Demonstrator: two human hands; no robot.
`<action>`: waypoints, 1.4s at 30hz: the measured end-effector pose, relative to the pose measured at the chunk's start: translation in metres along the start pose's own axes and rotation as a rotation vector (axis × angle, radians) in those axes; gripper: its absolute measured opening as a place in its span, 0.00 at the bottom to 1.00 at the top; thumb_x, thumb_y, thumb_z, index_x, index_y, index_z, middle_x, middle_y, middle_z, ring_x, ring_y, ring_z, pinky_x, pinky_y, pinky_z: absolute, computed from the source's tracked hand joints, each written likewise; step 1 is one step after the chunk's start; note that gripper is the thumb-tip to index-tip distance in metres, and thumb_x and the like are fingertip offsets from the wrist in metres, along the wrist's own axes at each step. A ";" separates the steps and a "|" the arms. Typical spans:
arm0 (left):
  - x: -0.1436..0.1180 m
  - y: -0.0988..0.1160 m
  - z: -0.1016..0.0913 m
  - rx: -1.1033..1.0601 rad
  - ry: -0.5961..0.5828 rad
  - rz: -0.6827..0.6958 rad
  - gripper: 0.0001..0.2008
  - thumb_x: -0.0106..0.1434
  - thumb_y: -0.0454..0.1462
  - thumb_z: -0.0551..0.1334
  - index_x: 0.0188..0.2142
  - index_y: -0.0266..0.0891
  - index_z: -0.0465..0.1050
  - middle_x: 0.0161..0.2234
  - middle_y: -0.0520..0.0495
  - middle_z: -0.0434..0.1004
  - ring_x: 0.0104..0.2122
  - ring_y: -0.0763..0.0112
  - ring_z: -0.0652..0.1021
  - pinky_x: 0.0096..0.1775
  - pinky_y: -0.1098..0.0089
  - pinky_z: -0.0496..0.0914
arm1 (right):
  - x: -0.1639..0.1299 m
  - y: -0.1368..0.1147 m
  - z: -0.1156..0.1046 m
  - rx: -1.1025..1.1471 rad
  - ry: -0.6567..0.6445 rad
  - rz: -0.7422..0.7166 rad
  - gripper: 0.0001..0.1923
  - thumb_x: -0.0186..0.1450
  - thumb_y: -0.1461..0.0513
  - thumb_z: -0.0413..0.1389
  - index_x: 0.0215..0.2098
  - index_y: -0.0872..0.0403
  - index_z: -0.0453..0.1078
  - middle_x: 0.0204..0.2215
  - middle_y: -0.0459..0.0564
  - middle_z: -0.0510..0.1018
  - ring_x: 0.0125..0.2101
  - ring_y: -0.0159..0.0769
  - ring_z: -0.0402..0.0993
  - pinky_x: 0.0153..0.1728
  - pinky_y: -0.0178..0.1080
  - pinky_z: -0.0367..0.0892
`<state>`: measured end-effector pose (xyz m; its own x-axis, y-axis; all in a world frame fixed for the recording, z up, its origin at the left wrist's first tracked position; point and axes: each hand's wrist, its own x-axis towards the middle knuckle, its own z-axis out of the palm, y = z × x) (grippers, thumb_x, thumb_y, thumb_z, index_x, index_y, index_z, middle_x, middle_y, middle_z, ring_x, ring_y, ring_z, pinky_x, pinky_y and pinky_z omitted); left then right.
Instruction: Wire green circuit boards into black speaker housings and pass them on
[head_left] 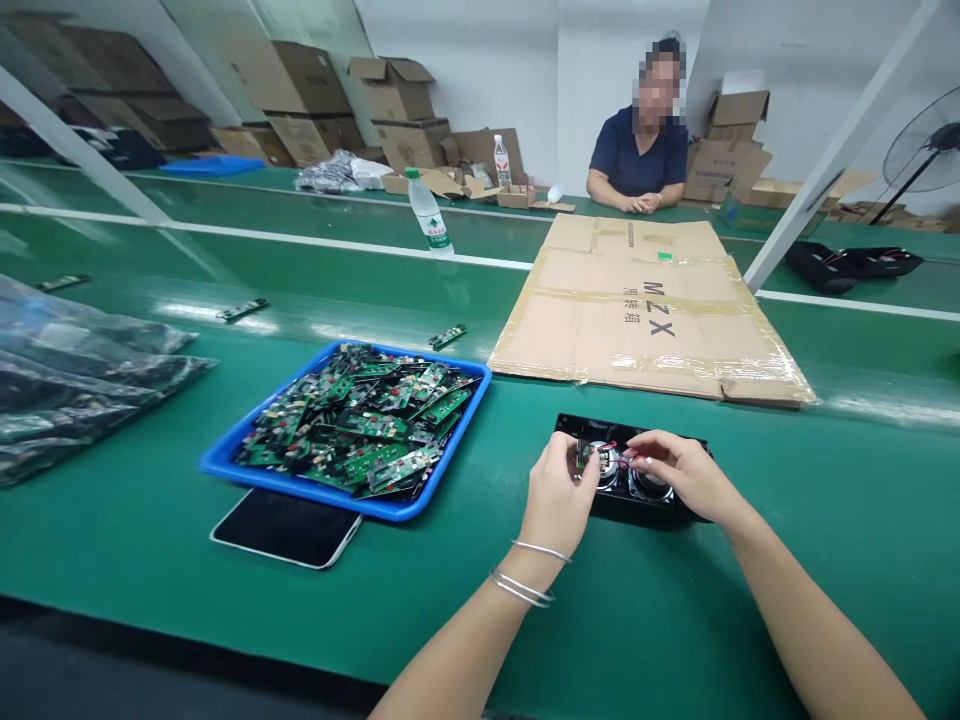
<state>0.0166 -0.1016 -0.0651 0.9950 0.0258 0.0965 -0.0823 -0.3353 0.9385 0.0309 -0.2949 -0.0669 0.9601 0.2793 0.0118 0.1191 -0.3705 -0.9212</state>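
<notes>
A black speaker housing (645,508) with two round speakers lies on the green table in front of me. Over its left part, my left hand (559,485) is closed on a small green circuit board (583,455). The fingers of my right hand (679,465) pinch thin red and black wires (621,460) beside that board, above the speakers. Whether a plug sits at the wire ends is too small to tell. To the left, a blue tray (412,508) holds a heap of similar circuit boards (375,425).
A dark tablet-like device (289,527) lies partly under the tray. Flattened cardboard (637,300) covers the table beyond the speaker housing. Plastic bags (82,380) are at left, a water bottle (430,215) further back. A person (637,155) sits across, hands together.
</notes>
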 end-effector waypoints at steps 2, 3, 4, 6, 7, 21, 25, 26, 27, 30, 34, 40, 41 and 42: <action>0.001 0.000 0.002 0.042 0.019 0.022 0.07 0.60 0.40 0.58 0.33 0.39 0.62 0.30 0.47 0.72 0.29 0.67 0.76 0.30 0.69 0.71 | -0.001 -0.001 0.001 -0.041 0.011 -0.030 0.08 0.63 0.58 0.53 0.37 0.53 0.70 0.32 0.46 0.76 0.32 0.33 0.73 0.33 0.33 0.68; 0.001 0.000 0.004 0.073 0.027 0.034 0.06 0.61 0.39 0.57 0.33 0.39 0.62 0.30 0.47 0.72 0.29 0.67 0.76 0.30 0.69 0.70 | -0.001 -0.002 0.001 -0.088 0.026 -0.056 0.07 0.64 0.58 0.53 0.35 0.53 0.70 0.30 0.46 0.76 0.29 0.32 0.72 0.31 0.33 0.67; 0.002 0.000 0.005 0.110 0.031 0.048 0.06 0.61 0.39 0.57 0.33 0.39 0.62 0.30 0.47 0.72 0.29 0.67 0.76 0.30 0.70 0.70 | -0.001 -0.003 0.003 -0.138 0.044 -0.092 0.07 0.64 0.59 0.53 0.34 0.53 0.70 0.28 0.46 0.76 0.27 0.32 0.72 0.30 0.33 0.66; 0.002 0.001 0.007 0.174 0.029 0.076 0.05 0.61 0.38 0.56 0.34 0.39 0.63 0.30 0.47 0.72 0.28 0.67 0.76 0.30 0.70 0.69 | -0.001 -0.005 0.005 -0.216 0.064 -0.189 0.08 0.65 0.59 0.52 0.33 0.53 0.72 0.29 0.47 0.76 0.28 0.33 0.72 0.31 0.34 0.66; 0.003 0.001 0.008 0.192 0.023 0.087 0.05 0.62 0.38 0.56 0.34 0.39 0.63 0.30 0.46 0.72 0.28 0.67 0.76 0.29 0.70 0.69 | -0.002 -0.006 0.006 -0.247 0.070 -0.239 0.09 0.66 0.59 0.51 0.34 0.53 0.73 0.30 0.47 0.76 0.29 0.33 0.72 0.33 0.34 0.66; 0.008 0.006 0.006 -0.108 -0.125 -0.094 0.09 0.57 0.40 0.60 0.34 0.40 0.63 0.25 0.51 0.74 0.22 0.69 0.77 0.24 0.72 0.72 | -0.002 0.001 0.020 -0.519 0.086 -0.431 0.09 0.66 0.64 0.49 0.33 0.55 0.71 0.29 0.49 0.71 0.31 0.33 0.67 0.32 0.35 0.64; 0.009 0.011 0.006 -0.141 -0.136 -0.136 0.10 0.57 0.40 0.61 0.34 0.40 0.62 0.26 0.52 0.73 0.22 0.70 0.77 0.25 0.70 0.74 | -0.002 0.003 0.019 -0.556 0.098 -0.467 0.10 0.67 0.63 0.49 0.33 0.55 0.70 0.29 0.49 0.71 0.31 0.33 0.66 0.32 0.35 0.63; 0.009 0.011 0.006 -0.148 -0.142 -0.146 0.10 0.57 0.40 0.61 0.34 0.40 0.62 0.26 0.52 0.73 0.22 0.70 0.77 0.25 0.70 0.75 | -0.002 0.003 0.020 -0.581 0.098 -0.478 0.10 0.68 0.63 0.48 0.33 0.55 0.70 0.29 0.49 0.71 0.31 0.33 0.66 0.31 0.35 0.63; 0.009 0.011 0.006 -0.152 -0.148 -0.152 0.09 0.57 0.40 0.61 0.34 0.40 0.62 0.25 0.52 0.73 0.22 0.70 0.76 0.25 0.70 0.75 | -0.002 0.002 0.021 -0.614 0.097 -0.488 0.12 0.68 0.63 0.47 0.32 0.55 0.70 0.28 0.50 0.70 0.30 0.33 0.66 0.31 0.35 0.62; 0.009 0.009 0.007 -0.122 -0.145 -0.121 0.08 0.56 0.39 0.60 0.33 0.40 0.62 0.22 0.54 0.70 0.21 0.71 0.76 0.24 0.71 0.74 | -0.003 0.001 0.025 -0.743 0.101 -0.524 0.15 0.69 0.63 0.44 0.30 0.56 0.70 0.27 0.51 0.70 0.29 0.34 0.65 0.30 0.35 0.61; 0.007 0.004 0.008 -0.076 -0.157 -0.042 0.05 0.58 0.38 0.59 0.33 0.40 0.63 0.22 0.53 0.70 0.23 0.70 0.76 0.25 0.72 0.73 | -0.005 -0.001 0.030 -0.790 0.122 -0.508 0.16 0.70 0.62 0.44 0.29 0.56 0.69 0.25 0.51 0.70 0.28 0.35 0.66 0.30 0.36 0.61; 0.008 0.006 -0.001 -0.108 -0.327 0.059 0.03 0.61 0.38 0.57 0.33 0.40 0.63 0.28 0.51 0.72 0.27 0.71 0.77 0.29 0.72 0.75 | -0.005 -0.001 0.024 -0.361 0.110 -0.107 0.11 0.62 0.63 0.56 0.43 0.54 0.64 0.22 0.41 0.71 0.21 0.30 0.67 0.23 0.31 0.62; 0.008 0.006 -0.002 -0.121 -0.346 0.065 0.03 0.61 0.37 0.57 0.33 0.40 0.63 0.28 0.51 0.71 0.27 0.71 0.76 0.29 0.72 0.75 | -0.004 -0.002 0.023 -0.348 0.095 -0.088 0.12 0.62 0.64 0.56 0.44 0.53 0.64 0.22 0.41 0.71 0.21 0.30 0.67 0.24 0.31 0.62; 0.008 0.007 -0.002 -0.136 -0.356 0.066 0.03 0.61 0.37 0.57 0.33 0.40 0.63 0.28 0.51 0.71 0.27 0.72 0.76 0.29 0.72 0.75 | -0.004 -0.002 0.022 -0.359 0.078 -0.087 0.12 0.62 0.64 0.56 0.44 0.53 0.65 0.23 0.41 0.72 0.22 0.31 0.68 0.25 0.32 0.62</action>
<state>0.0241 -0.1018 -0.0571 0.9428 -0.3281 0.0594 -0.1296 -0.1965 0.9719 0.0211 -0.2757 -0.0733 0.9571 0.2607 0.1263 0.2692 -0.6392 -0.7204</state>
